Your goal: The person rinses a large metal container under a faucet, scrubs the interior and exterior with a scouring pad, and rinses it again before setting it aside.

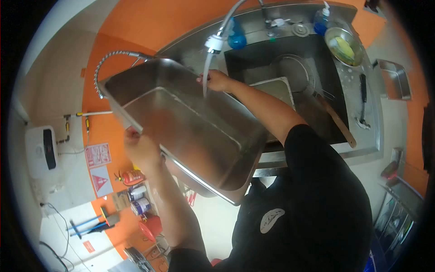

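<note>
A large, deep stainless steel pan [199, 113] is held tilted beside the sink, its inside wet and shiny. My left hand [142, 147] is closed on its near left rim, slightly blurred. My right hand [216, 81] is closed at the far rim, close to the stream of water; part of its grip is hidden. Water runs from the white-tipped faucet [215, 44] down into the pan. Inside the dark sink basin [247, 59] lie a round strainer [297, 75] and a rectangular metal tray [283, 90].
A wooden handle [340, 123] reaches over the sink's front edge. On the counter stand a blue bottle [236, 36], a soap pump bottle [321, 20], and a metal bowl [333, 38] with a yellow-green sponge. A coiled spray hose [97, 75] hangs behind the pan.
</note>
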The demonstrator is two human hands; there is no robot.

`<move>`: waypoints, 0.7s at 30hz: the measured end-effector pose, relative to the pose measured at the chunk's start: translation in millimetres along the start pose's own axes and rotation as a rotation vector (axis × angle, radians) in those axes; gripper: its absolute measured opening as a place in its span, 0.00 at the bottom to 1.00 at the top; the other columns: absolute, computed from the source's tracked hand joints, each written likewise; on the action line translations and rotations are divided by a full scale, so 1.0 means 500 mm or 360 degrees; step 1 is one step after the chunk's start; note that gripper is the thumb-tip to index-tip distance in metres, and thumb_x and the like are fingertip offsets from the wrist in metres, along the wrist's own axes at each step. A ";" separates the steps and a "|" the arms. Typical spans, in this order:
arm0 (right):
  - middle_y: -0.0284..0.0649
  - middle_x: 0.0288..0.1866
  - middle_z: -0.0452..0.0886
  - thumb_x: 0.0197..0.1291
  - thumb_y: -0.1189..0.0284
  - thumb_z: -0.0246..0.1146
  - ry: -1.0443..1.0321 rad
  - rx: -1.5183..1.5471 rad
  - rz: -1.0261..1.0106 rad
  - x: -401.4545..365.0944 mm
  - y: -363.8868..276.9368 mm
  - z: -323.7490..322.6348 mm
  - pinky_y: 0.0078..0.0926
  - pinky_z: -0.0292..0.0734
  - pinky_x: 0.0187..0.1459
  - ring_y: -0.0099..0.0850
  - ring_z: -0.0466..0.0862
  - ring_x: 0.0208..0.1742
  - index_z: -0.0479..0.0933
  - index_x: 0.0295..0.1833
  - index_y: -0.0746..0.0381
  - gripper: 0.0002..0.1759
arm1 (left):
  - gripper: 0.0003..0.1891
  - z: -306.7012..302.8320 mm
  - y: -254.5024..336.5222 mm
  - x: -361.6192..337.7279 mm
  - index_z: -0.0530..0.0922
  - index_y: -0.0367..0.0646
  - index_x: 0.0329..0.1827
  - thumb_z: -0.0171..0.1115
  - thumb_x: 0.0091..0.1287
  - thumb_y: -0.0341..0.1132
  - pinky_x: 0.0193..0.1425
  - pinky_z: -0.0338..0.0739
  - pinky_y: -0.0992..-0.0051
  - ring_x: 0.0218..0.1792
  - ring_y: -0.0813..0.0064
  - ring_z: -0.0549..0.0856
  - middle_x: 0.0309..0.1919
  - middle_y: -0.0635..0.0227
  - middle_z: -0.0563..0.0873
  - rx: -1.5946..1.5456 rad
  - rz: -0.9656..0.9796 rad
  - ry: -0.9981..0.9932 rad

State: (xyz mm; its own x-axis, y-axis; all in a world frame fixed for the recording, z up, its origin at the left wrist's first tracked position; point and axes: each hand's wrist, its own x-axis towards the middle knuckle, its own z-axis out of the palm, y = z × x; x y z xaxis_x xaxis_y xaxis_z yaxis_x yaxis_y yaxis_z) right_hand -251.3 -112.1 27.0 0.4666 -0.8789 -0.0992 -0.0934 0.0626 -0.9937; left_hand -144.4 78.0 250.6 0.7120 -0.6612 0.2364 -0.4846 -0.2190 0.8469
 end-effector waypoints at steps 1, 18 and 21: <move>0.44 0.44 0.84 0.61 0.74 0.62 0.0090 -0.0015 -0.0058 0.002 0.023 -0.007 0.33 0.76 0.51 0.35 0.82 0.49 0.80 0.49 0.63 0.12 | 0.10 -0.002 0.020 -0.008 0.77 0.33 0.37 0.60 0.51 0.26 0.34 0.71 0.80 0.26 0.81 0.77 0.27 0.69 0.81 -0.0037 0.0047 0.0046; 0.41 0.28 0.78 0.63 0.73 0.49 0.2070 -0.0340 -0.0346 0.156 0.131 -0.645 0.26 0.75 0.37 0.33 0.80 0.34 0.76 0.34 0.63 0.11 | 0.11 0.027 0.074 -0.081 0.73 0.33 0.32 0.60 0.52 0.31 0.32 0.71 0.74 0.25 0.77 0.75 0.25 0.67 0.79 0.0251 0.0698 0.0682; 0.40 0.27 0.77 0.61 0.72 0.50 0.1390 0.0642 0.0173 -0.054 0.085 -0.403 0.35 0.70 0.34 0.36 0.78 0.32 0.75 0.31 0.61 0.10 | 0.10 0.022 0.056 -0.086 0.72 0.34 0.31 0.61 0.52 0.32 0.32 0.71 0.74 0.25 0.77 0.74 0.26 0.67 0.80 0.0185 0.0709 0.0692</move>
State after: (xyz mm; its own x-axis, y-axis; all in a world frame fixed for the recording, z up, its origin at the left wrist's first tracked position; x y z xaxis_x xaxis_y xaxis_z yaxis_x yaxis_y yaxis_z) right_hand -444.9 -181.0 -2.1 -0.3602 -0.8901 -0.2791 0.2876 0.1786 -0.9409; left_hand -194.4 92.3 258.7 0.5588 -0.3605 0.7469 -0.8167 -0.0824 0.5712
